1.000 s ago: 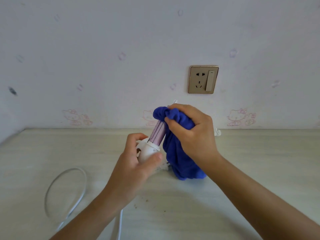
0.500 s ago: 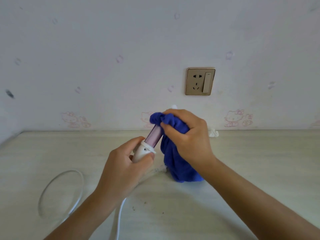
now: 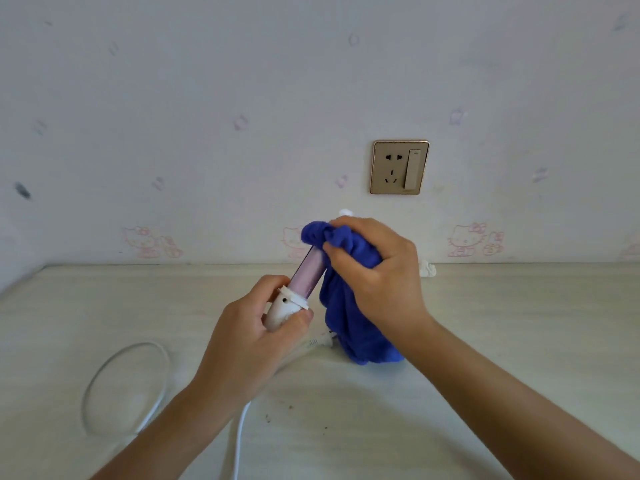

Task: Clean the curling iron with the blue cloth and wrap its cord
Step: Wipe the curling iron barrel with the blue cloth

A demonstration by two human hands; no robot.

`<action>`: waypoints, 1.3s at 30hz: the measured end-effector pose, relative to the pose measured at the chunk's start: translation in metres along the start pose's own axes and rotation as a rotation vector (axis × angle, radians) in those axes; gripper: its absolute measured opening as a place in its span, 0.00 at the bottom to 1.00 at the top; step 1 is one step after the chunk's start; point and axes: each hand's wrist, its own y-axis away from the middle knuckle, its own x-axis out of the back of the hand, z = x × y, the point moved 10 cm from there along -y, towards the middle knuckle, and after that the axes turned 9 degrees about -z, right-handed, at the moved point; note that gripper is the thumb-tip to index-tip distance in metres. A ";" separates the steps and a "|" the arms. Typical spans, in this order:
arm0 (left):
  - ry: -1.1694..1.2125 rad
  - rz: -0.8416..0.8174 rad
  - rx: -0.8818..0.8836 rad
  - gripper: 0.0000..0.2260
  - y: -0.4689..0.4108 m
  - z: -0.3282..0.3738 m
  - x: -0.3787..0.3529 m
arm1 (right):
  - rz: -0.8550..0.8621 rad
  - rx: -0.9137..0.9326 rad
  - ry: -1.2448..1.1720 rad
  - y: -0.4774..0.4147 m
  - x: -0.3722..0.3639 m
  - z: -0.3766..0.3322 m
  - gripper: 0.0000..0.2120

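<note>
I hold a curling iron tilted up and to the right above the table; its barrel is pink and its handle white. My left hand grips the white handle. My right hand is closed on the blue cloth, bunched around the upper part of the barrel, with the rest hanging down to the table. Only the barrel's white tip shows above my fingers. The white cord runs from under my left hand and loops on the table at the left.
A pale wooden table meets a light wall with cartoon-cat stickers. A gold wall socket with a switch sits above my hands. A small white object lies by the wall, right of my right hand.
My right hand with the cloth has slid up toward the barrel's tip, baring more pink barrel. My left hand has shifted its grip on the handle.
</note>
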 end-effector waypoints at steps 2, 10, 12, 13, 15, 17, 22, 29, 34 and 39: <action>0.017 0.031 -0.004 0.10 0.000 0.000 0.004 | -0.105 0.038 0.029 0.008 -0.024 -0.003 0.12; -0.016 0.023 -0.035 0.14 0.001 0.001 0.002 | -0.010 -0.012 0.000 -0.002 0.000 0.006 0.13; -0.047 0.029 -0.038 0.15 0.000 0.001 0.001 | 0.024 -0.011 -0.018 -0.006 0.011 0.006 0.13; -0.050 0.033 -0.047 0.14 0.000 0.001 0.002 | 0.021 -0.008 -0.021 -0.005 0.010 0.005 0.13; -0.053 0.026 -0.089 0.11 -0.001 0.003 0.003 | -0.026 0.000 -0.022 0.000 -0.003 0.003 0.13; -0.084 0.003 -0.113 0.05 -0.002 0.004 0.001 | -0.129 0.019 0.033 0.010 -0.030 0.002 0.12; -0.122 -0.020 -0.039 0.06 -0.003 -0.009 -0.002 | -0.163 -0.013 0.110 0.013 -0.039 0.013 0.09; 0.051 -0.019 0.039 0.13 -0.003 -0.011 0.000 | 0.001 -0.051 0.044 0.000 0.000 0.014 0.15; 0.167 -0.028 0.150 0.12 -0.009 -0.025 0.005 | -0.197 0.022 0.161 0.025 -0.057 0.007 0.11; 0.038 -0.026 0.095 0.08 -0.008 -0.019 0.004 | -0.052 -0.066 0.108 0.006 -0.017 0.020 0.13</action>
